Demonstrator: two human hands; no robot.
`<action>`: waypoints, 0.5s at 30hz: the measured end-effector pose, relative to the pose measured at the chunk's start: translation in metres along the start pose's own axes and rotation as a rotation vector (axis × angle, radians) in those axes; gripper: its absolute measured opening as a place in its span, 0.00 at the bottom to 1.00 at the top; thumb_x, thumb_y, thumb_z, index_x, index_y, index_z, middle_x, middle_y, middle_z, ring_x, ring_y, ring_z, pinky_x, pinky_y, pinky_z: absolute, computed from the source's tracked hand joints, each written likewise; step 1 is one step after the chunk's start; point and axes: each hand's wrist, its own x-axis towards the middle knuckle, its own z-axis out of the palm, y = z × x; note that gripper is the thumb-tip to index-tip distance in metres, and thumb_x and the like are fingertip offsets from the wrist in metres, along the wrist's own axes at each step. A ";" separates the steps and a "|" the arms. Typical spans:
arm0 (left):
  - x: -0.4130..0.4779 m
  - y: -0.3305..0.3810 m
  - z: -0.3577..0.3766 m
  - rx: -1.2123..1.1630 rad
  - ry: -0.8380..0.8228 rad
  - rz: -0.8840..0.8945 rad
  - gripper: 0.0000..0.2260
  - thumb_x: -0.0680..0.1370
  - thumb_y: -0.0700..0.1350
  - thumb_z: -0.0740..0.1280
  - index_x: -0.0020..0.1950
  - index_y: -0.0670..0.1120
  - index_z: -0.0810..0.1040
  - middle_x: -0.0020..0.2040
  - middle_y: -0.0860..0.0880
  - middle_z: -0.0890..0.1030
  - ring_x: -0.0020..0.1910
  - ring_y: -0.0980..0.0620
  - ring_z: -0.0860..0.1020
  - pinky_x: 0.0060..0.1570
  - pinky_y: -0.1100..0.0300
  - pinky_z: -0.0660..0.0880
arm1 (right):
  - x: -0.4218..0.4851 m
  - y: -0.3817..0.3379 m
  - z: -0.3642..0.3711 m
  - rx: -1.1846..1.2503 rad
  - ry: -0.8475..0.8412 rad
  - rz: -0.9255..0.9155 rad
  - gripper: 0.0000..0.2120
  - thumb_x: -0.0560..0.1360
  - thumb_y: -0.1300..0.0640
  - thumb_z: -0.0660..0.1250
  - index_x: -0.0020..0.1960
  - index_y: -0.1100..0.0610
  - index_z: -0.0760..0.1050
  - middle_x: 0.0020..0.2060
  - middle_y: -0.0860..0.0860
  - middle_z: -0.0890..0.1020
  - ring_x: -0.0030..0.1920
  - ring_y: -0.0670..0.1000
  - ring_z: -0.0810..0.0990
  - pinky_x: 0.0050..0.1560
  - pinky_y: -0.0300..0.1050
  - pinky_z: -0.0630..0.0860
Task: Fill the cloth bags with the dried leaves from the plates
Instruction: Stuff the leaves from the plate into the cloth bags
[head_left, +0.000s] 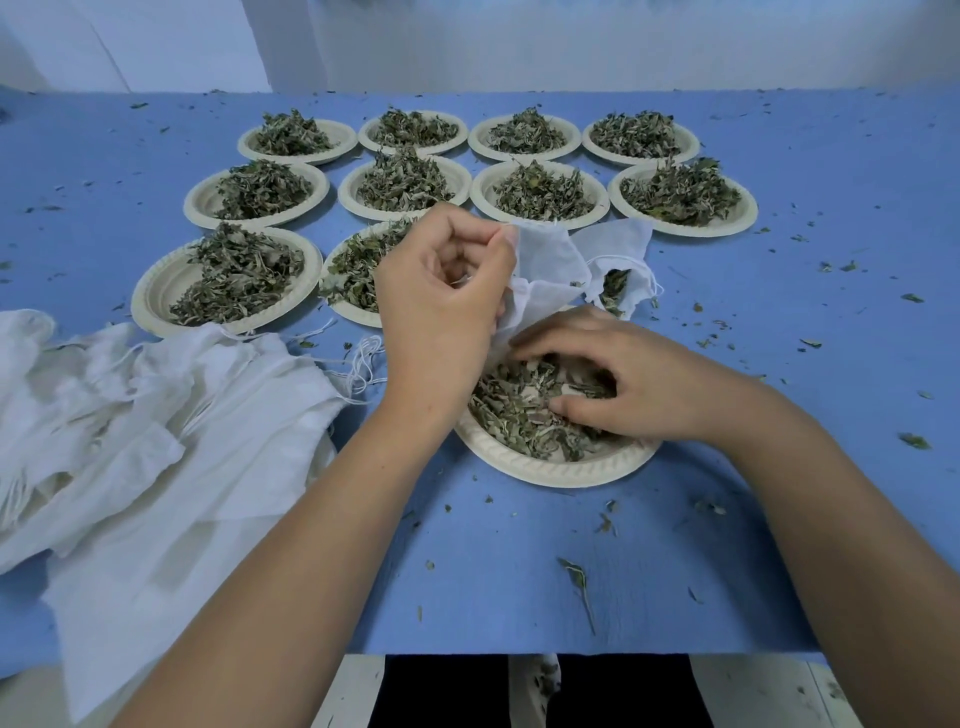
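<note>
Your left hand (441, 312) is pinching the cloth bag (543, 260) by its rim, just beyond your right hand (644, 384), whose curled fingers (550, 338) are gathering dried leaves (514, 410) on the nearest paper plate (556, 470).

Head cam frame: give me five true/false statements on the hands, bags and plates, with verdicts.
1. The left hand pinches the edge of a white cloth bag. True.
2. The right hand lies flat on bare tablecloth. False: its fingers curl into the dried leaves on the nearest plate.
3. The pile of empty bags lies to the right of the nearest plate. False: it lies to the left.
4. The back row has four plates, each heaped with leaves. True.
5. A second bag lies on the table behind the held one, with leaves showing at its mouth. True.
</note>
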 end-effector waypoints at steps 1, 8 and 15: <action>0.000 0.000 0.000 -0.001 -0.002 -0.003 0.08 0.78 0.37 0.68 0.40 0.45 0.76 0.27 0.55 0.76 0.23 0.57 0.72 0.25 0.65 0.70 | 0.000 0.001 0.000 -0.043 -0.012 0.010 0.22 0.73 0.60 0.69 0.66 0.50 0.73 0.62 0.42 0.72 0.66 0.44 0.66 0.68 0.33 0.58; 0.000 0.000 -0.001 -0.005 0.000 -0.001 0.08 0.78 0.37 0.68 0.40 0.45 0.76 0.27 0.55 0.75 0.23 0.56 0.72 0.26 0.64 0.70 | 0.008 -0.003 0.006 -0.070 0.068 -0.013 0.11 0.72 0.64 0.72 0.53 0.56 0.82 0.49 0.48 0.80 0.48 0.48 0.79 0.54 0.40 0.73; 0.001 -0.002 -0.002 0.003 0.018 0.007 0.08 0.78 0.37 0.68 0.39 0.47 0.76 0.27 0.55 0.75 0.23 0.57 0.72 0.25 0.65 0.69 | -0.001 -0.006 -0.008 0.281 0.389 -0.011 0.10 0.69 0.67 0.74 0.47 0.55 0.83 0.42 0.46 0.84 0.43 0.48 0.82 0.51 0.41 0.79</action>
